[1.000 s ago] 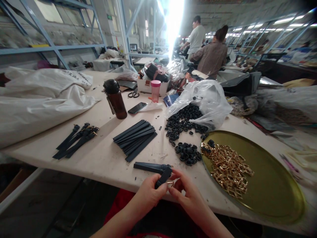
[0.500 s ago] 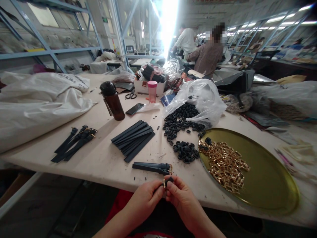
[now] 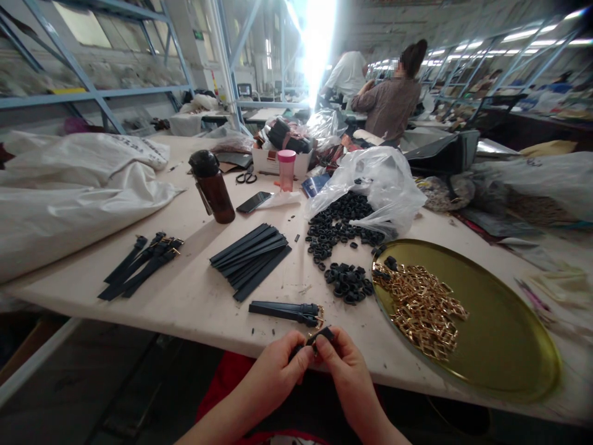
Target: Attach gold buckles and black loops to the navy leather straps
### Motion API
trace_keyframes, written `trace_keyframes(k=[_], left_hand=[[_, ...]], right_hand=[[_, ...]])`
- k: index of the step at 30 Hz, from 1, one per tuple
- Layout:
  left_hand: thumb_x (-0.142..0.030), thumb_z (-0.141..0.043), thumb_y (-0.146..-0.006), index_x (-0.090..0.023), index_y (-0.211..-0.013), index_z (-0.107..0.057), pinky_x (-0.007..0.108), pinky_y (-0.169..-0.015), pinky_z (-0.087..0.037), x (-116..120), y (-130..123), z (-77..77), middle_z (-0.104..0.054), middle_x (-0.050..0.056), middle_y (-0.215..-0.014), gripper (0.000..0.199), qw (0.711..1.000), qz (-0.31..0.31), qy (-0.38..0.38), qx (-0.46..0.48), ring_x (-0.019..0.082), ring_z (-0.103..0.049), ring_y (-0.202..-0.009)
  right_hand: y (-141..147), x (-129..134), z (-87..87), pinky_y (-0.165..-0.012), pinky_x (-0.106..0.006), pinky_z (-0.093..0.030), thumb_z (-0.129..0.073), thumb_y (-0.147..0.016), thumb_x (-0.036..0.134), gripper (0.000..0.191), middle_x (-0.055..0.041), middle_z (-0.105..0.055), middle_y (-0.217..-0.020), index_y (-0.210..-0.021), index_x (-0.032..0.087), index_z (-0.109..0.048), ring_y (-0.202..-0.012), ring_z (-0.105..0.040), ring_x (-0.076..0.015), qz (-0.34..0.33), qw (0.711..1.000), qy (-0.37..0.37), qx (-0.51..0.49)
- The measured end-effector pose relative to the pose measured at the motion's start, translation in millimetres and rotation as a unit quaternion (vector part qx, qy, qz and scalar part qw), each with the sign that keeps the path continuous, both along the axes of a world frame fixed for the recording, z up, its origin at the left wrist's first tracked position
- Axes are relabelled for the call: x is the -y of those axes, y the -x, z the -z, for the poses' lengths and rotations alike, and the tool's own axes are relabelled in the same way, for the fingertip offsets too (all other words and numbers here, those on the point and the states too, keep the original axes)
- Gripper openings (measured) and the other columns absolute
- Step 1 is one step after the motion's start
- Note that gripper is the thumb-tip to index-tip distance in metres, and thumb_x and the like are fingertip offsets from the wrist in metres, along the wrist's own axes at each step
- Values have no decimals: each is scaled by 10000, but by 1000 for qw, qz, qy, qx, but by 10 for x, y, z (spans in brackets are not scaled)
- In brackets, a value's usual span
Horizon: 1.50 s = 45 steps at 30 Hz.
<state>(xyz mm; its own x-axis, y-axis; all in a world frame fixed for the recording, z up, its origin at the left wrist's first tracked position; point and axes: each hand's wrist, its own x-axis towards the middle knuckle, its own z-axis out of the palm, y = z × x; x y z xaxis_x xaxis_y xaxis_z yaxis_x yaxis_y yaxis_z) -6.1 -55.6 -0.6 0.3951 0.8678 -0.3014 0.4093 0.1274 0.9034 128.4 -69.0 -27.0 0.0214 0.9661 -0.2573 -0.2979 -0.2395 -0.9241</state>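
Big bkgd glare [image 3: 317, 46], warped edges.

Got 2 hands [image 3: 275, 366] on 1 dark strap [image 3: 322, 335] at 6 o'clock, and 1 brass tray [image 3: 504, 346] at 4. Also 1 phone [image 3: 253, 201] and 1 bottle [image 3: 212, 196] around 10, plus 2 co-workers [image 3: 386, 108] at 1.

From where I'm watching, I can't read a single word at this bench. The white woven sack [image 3: 118, 148] carries a line of dark printed characters along its upper edge, but they are too small and warped to make out. A small green sign [image 3: 198, 35] on the pillar at the back is also too tiny to read, as is the print on the blue packet [image 3: 315, 185].
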Motion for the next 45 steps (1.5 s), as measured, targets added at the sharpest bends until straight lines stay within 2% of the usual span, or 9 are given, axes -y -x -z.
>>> trace_keyframes(k=[10,18,25,32,35,36,38,39,45], left_hand=[[-298,-411,-776,-163,-727,-445,159,-357,-277,-3,-63,28,-510,-42,-578,148,993,-37,106,38,42,-386,-350],[-340,-431,-772,-175,-691,-424,161,-351,-252,20,-77,10,-477,-60,-554,184,992,-52,105,54,43,-354,-357],[-420,-525,-747,-172,-648,-445,179,-428,-290,27,15,-79,-498,-58,-531,279,998,-13,55,5,69,-403,-437],[-315,-560,-723,-175,-917,-452,182,-446,-363,-141,1,56,-570,-43,-646,263,995,-53,38,78,89,-464,-479],[-281,-480,-790,-177,-994,-495,200,-531,-381,-171,0,24,-545,-46,-640,230,997,-29,-22,73,91,-474,-522],[-295,-459,-808,-172,-957,-528,203,-543,-373,-182,6,9,-518,-50,-609,205,997,-36,-41,55,92,-467,-525],[-326,-434,-827,-160,-906,-553,210,-550,-357,-206,27,-11,-468,-57,-553,219,996,-65,-61,31,98,-451,-523],[-337,-427,-832,-154,-895,-552,211,-548,-350,-217,40,-12,-453,-61,-535,230,994,-81,-65,28,99,-442,-516],[-371,-434,-827,-143,-863,-533,202,-500,-315,-233,128,37,-417,-75,-489,251,994,-97,-39,45,90,-401,-464]], right_hand=[[-31,-30,31,-519,-216,-423,-593,-738,422,256,36,-529,-590,-698,176,-534,-537,-489,-107,11,999,7,31],[-139,85,30,-660,-282,-428,-557,-769,219,58,-29,-607,-736,-763,225,-614,-708,-554,-172,-14,932,-250,262],[-120,-13,-33,-506,-228,-358,-646,-680,404,256,47,-491,-556,-666,201,-491,-524,-444,-117,-66,991,-17,114],[-162,-154,-125,-545,-245,-377,-365,-832,529,410,13,-496,-575,-642,190,-498,-570,-472,-139,-136,971,-95,172],[-294,-500,-221,-552,-253,-378,-202,-899,456,478,-10,-526,-593,-698,182,-538,-580,-503,-152,-150,911,-171,345],[-329,-659,-252,-581,-256,-374,-239,-906,410,430,-25,-556,-647,-738,177,-559,-627,-522,-158,-123,862,-204,447],[-358,-996,-291,-684,-277,-353,-360,-888,311,282,-59,-613,-813,-808,181,-597,-764,-541,-177,-105,688,-229,681],[-349,-1153,-293,-708,-307,-330,-426,-858,263,226,-89,-619,-829,-780,166,-615,-799,-536,-204,-96,659,-224,712],[-161,-1599,-136,-742,-371,-273,-473,-771,55,207,-153,-646,-761,-671,128,-640,-804,-536,-250,-101,602,-223,760]])
